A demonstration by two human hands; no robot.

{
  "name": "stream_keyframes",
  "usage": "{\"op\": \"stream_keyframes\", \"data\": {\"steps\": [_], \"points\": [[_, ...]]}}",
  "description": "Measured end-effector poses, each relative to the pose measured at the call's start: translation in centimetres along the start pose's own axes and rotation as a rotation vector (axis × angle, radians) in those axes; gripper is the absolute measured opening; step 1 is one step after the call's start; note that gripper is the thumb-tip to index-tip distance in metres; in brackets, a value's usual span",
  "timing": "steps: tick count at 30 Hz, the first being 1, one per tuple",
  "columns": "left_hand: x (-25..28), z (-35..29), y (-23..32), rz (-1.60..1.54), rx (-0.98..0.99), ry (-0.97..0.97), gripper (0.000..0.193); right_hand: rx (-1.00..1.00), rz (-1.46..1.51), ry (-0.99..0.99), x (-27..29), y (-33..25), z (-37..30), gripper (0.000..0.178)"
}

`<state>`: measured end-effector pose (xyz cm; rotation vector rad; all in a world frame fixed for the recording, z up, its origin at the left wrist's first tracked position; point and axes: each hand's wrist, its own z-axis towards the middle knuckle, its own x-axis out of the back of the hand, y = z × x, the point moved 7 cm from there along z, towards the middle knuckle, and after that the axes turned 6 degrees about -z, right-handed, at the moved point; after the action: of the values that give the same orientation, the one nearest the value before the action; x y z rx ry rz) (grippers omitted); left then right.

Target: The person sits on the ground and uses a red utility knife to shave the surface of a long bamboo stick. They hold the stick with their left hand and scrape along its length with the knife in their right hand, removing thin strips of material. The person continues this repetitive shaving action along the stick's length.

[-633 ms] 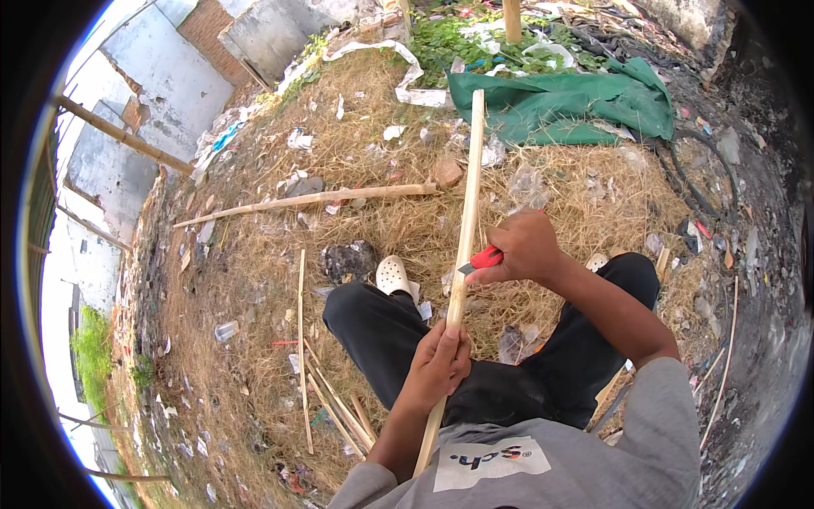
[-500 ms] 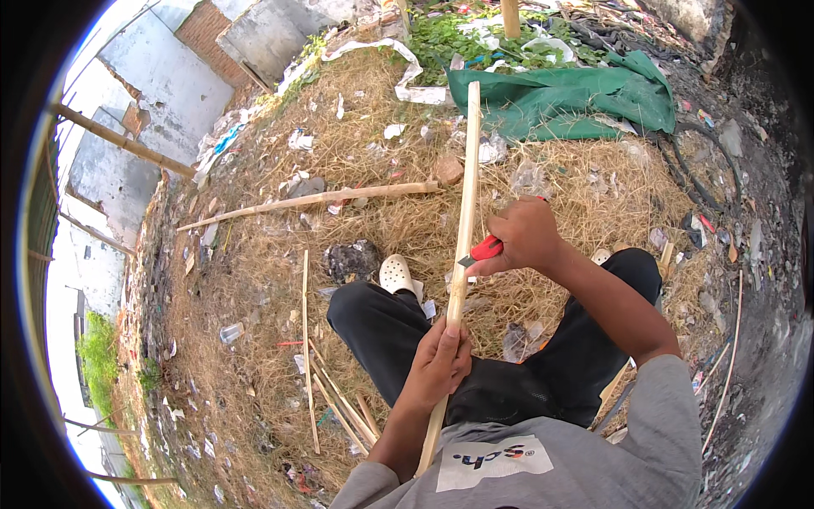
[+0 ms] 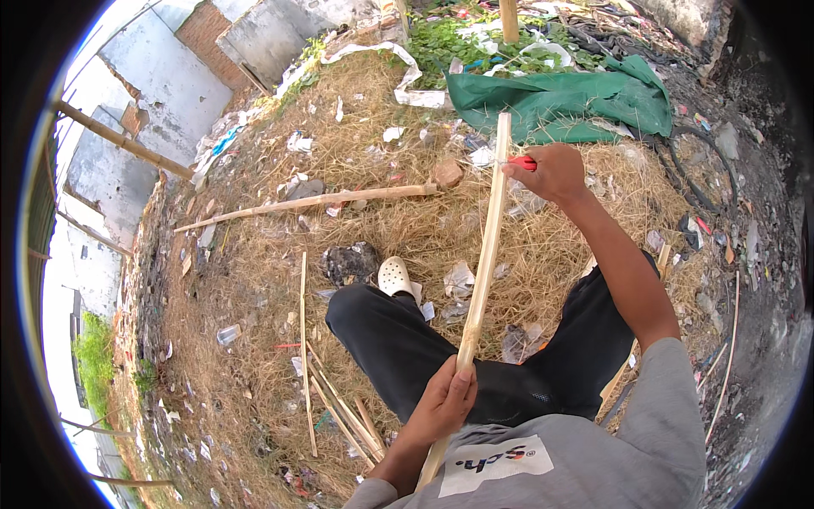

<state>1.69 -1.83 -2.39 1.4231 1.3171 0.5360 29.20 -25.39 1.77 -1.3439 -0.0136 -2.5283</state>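
A long pale bamboo strip (image 3: 486, 271) slants up and away from my lap, its far end short of the green tarp. Near its lower end, my left hand (image 3: 446, 396) is wrapped round it, thumb on top. My right hand (image 3: 553, 176) is closed round a red-handled utility knife (image 3: 524, 162) close to the strip's far end. The knife's blade lies against or just beside the strip; I cannot tell which. My bent legs in dark trousers are on both sides of the strip.
Several thin bamboo strips (image 3: 343, 416) lie on the dry grass at my left. Farther off are a longer bamboo piece (image 3: 322, 200), a brick chunk (image 3: 448, 173) and a green tarp (image 3: 560, 100). A dark lump (image 3: 350, 264) sits beside my pale clog (image 3: 395, 276). Litter is scattered around.
My right hand and the knife have moved away from me along the strip, toward its far end. The strip's far end has swung right and lower, and my left hand has shifted slightly nearer.
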Motion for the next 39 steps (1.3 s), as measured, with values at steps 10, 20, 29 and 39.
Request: {"op": "stream_keyframes", "data": {"steps": [10,20,29,39], "points": [[-1.0,-5.0,-1.1,0.042,0.154,-0.113,0.026,-0.615,0.114,-0.143,-0.6,13.8,2.8,0.084],[3.1,2.9,3.6,0.128,-0.079,0.221,0.044,0.201,0.356,-0.25,3.8,-10.8,-6.2,0.069],[2.0,3.0,3.4,0.147,-0.086,0.251,0.049,0.178,0.228,-0.066,2.6,-9.0,-4.6,0.073],[3.1,3.2,3.9,0.394,-0.271,0.292,0.05,0.471,0.221,0.02,3.3,-12.5,-6.2,0.076]]}}
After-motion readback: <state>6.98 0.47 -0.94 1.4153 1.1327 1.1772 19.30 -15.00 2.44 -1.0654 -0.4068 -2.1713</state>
